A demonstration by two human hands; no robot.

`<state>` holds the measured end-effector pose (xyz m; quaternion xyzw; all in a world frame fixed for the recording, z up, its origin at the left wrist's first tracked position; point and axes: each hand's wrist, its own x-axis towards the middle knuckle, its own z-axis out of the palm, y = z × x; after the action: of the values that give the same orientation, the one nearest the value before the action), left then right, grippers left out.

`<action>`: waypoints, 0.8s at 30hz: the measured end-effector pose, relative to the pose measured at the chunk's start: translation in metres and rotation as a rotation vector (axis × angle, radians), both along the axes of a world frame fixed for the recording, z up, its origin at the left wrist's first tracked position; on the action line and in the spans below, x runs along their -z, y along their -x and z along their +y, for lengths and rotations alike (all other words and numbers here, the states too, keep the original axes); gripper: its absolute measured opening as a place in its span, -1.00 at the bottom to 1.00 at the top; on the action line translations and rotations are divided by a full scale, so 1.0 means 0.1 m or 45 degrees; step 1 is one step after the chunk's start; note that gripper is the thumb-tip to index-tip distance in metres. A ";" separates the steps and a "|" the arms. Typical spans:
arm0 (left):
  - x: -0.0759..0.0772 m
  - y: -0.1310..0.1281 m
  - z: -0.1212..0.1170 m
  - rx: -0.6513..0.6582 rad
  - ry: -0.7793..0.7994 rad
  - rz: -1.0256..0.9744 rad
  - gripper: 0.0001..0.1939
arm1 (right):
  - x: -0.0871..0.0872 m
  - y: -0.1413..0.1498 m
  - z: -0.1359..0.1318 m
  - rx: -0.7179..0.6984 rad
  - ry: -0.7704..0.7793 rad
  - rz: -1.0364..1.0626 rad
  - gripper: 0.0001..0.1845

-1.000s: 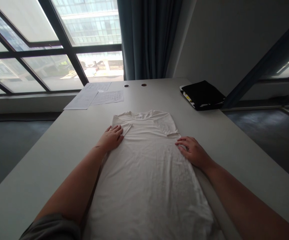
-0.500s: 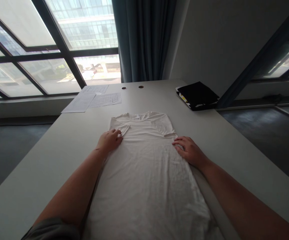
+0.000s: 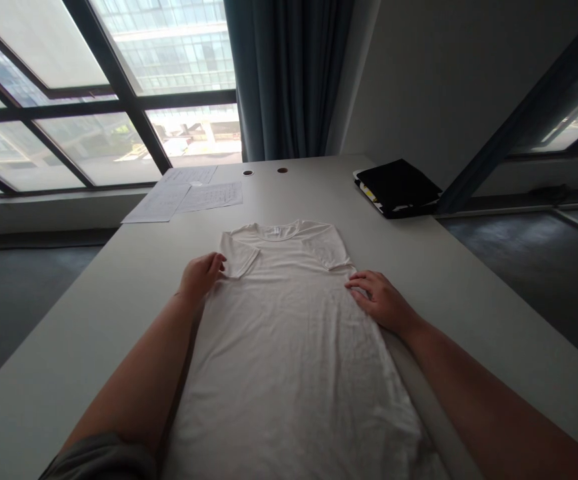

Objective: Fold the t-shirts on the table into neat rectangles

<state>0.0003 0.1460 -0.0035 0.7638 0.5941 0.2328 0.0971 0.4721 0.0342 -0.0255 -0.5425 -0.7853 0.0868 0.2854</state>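
Note:
A white short-sleeved T-shirt [image 3: 293, 347] lies spread out in front of me, its neckline at the far end and both sleeves folded inward over the body. At its left edge, just below the left sleeve, my left hand [image 3: 203, 275] has its fingers curled together on the fabric; the fingertips are partly hidden. My right hand [image 3: 381, 300] rests on the opposite edge below the right sleeve, fingers extended and slightly apart, touching the cloth. The shirt's lower end runs out of view at the bottom.
The shirt lies on a white table [image 3: 119, 320]. Handwritten paper sheets [image 3: 211, 198] are at the back left, and a black folder or pouch on a stack [image 3: 399, 187] sits at the back right. Two round holes pierce the far tabletop. A blue curtain [image 3: 289, 80] hangs behind.
My left hand has moved left from the sleeve's hem to the shirt's outer edge. The left sleeve now lies flatter and more fully spread. My right hand has stayed in place.

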 end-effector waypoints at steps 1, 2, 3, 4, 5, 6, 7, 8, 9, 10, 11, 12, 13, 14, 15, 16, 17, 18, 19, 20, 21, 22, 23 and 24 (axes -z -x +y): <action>0.02 0.08 0.03 -0.056 -0.023 -0.052 -0.52 | 0.01 0.00 0.00 0.001 0.001 -0.001 -0.74; 0.03 0.13 0.06 -0.094 -0.058 -0.068 -0.54 | 0.01 0.00 0.00 0.003 0.001 -0.003 -0.74; 0.04 0.17 0.09 -0.097 -0.100 -0.055 -0.55 | 0.02 0.00 0.00 0.003 0.002 -0.007 -0.74; 0.05 0.19 0.11 -0.059 -0.141 -0.019 -0.55 | 0.02 -0.01 0.00 0.002 0.002 -0.011 -0.73; 0.07 0.18 0.12 0.013 -0.174 0.038 -0.54 | 0.03 -0.01 0.00 0.001 0.001 -0.015 -0.73; 0.08 0.15 0.12 0.102 -0.189 0.111 -0.52 | 0.03 -0.01 0.00 0.000 0.000 -0.019 -0.74; 0.10 0.10 0.12 0.192 -0.178 0.198 -0.49 | 0.03 -0.01 0.00 0.001 -0.001 -0.022 -0.74; 0.12 0.05 0.10 0.267 -0.138 0.294 -0.47 | 0.04 -0.01 0.00 0.003 -0.002 -0.025 -0.74; 0.14 -0.01 0.08 0.312 -0.078 0.392 -0.44 | 0.04 -0.01 0.00 0.004 -0.003 -0.027 -0.74; 0.16 -0.07 0.06 0.322 -0.014 0.481 -0.42 | 0.04 -0.01 0.00 0.006 -0.003 -0.029 -0.75; 0.18 -0.12 0.03 0.301 0.047 0.556 -0.41 | 0.04 -0.01 0.00 0.007 -0.003 -0.031 -0.74; 0.19 -0.16 0.00 0.261 0.100 0.615 -0.40 | 0.04 -0.01 0.00 0.005 -0.004 -0.033 -0.74; 0.20 -0.20 -0.03 0.209 0.140 0.660 -0.40 | 0.04 -0.01 0.00 0.004 -0.004 -0.035 -0.74; 0.20 -0.23 -0.05 0.155 0.165 0.694 -0.39 | 0.04 0.00 0.00 0.003 -0.003 -0.037 -0.74; 0.19 -0.27 -0.05 0.107 0.178 0.720 -0.39 | 0.03 0.00 0.00 0.002 0.000 -0.040 -0.74; 0.18 -0.32 -0.04 0.072 0.176 0.737 -0.38 | 0.03 0.00 -0.01 0.002 0.002 -0.041 -0.74; 0.17 -0.37 -0.01 0.056 0.160 0.743 -0.37 | 0.03 0.01 -0.01 0.003 0.004 -0.041 -0.73; 0.16 -0.44 0.04 0.054 0.135 0.736 -0.36 | 0.03 0.01 -0.01 0.005 0.003 -0.039 -0.73; 0.14 -0.53 0.10 0.061 0.115 0.712 -0.35 | 0.02 0.02 -0.01 0.007 0.001 -0.038 -0.73; 0.13 -0.62 0.18 0.066 0.115 0.678 -0.35 | 0.02 0.02 -0.02 0.009 0.001 -0.036 -0.73; 0.13 -0.72 0.26 0.060 0.144 0.636 -0.35 | 0.02 0.02 -0.02 0.010 0.002 -0.037 -0.73; 0.14 -0.81 0.34 0.034 0.195 0.592 -0.34 | 0.01 0.02 -0.02 0.010 0.005 -0.040 -0.73; 0.15 -0.90 0.42 -0.011 0.250 0.550 -0.33 | 0.01 0.02 -0.02 0.009 0.010 -0.045 -0.73; 0.17 -0.97 0.48 -0.065 0.290 0.515 -0.31 | 0.00 0.01 -0.03 0.007 0.015 -0.051 -0.73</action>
<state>0.0974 0.1944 -0.0205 0.7637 0.6431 0.0089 0.0559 0.4707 0.0314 -0.0255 -0.5480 -0.7888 0.0795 0.2666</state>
